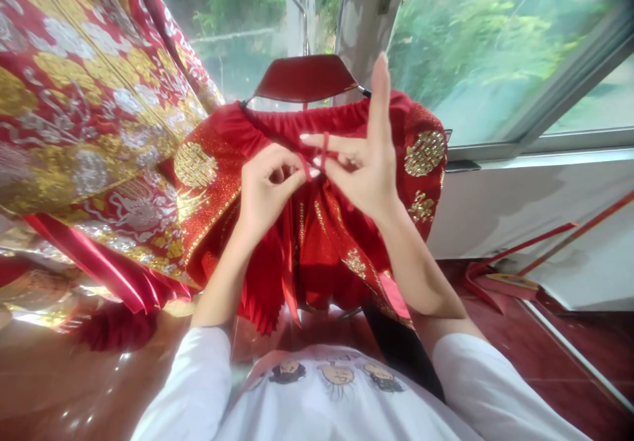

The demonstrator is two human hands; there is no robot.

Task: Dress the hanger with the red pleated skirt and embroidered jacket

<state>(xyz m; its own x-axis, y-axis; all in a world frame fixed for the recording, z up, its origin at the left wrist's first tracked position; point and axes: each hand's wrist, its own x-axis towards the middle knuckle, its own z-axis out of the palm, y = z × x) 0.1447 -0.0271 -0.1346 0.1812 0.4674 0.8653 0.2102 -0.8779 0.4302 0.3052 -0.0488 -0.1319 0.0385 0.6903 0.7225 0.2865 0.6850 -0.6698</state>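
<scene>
Basically mid-job, by the look of it. Biggest item: gold-patterned red cloth (104,104) on the left, neither hand on it. Next, the red garment (317,243), hung in front of the person by the window; hanging part reads as done. Hanger (307,78) sits at its neckline, gathered edge spread below. Right hand (371,167): one finger raised, another pointing left with cord looped over it; can't tell if the thumb clamps it too. Left hand (267,183): thumb and fingertip together, pinching cord. Smallest: the red cord (325,150), at the garment's upper front, between both hands. Looks like tying, loop stage; no finished knot visible, so closing it seems left.
</scene>
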